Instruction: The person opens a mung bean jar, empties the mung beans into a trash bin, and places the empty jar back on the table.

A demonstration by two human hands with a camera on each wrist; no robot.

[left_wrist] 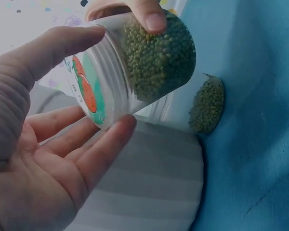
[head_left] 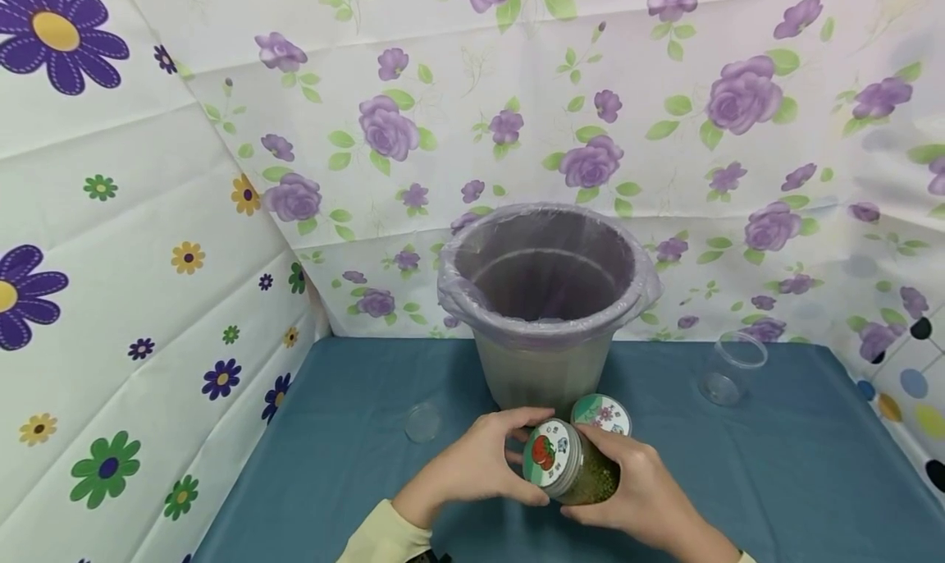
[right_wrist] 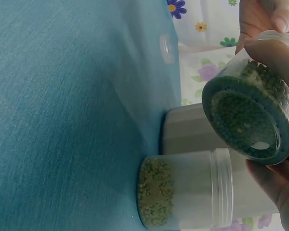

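A clear plastic jar (head_left: 594,474) of small green beans is tilted on its side above the table, its lid (head_left: 548,455) facing left with a red fruit drawn on it. My right hand (head_left: 645,489) grips the jar round its body. The thumb and fingers of my left hand (head_left: 480,458) hold the lid by its rim; the palm stays off it. Just behind stands a second lidded jar (head_left: 607,415), upright, with pink flowers on its label. In the right wrist view this second jar (right_wrist: 183,190) is partly filled with similar beans.
A tall bin (head_left: 546,374) with a purple liner stands behind the jars, near the back curtain. On the table (head_left: 332,464), a clear round lid (head_left: 422,423) lies to the left and an open clear container (head_left: 727,378) stands at the right. Flowered cloth walls close off the back and sides.
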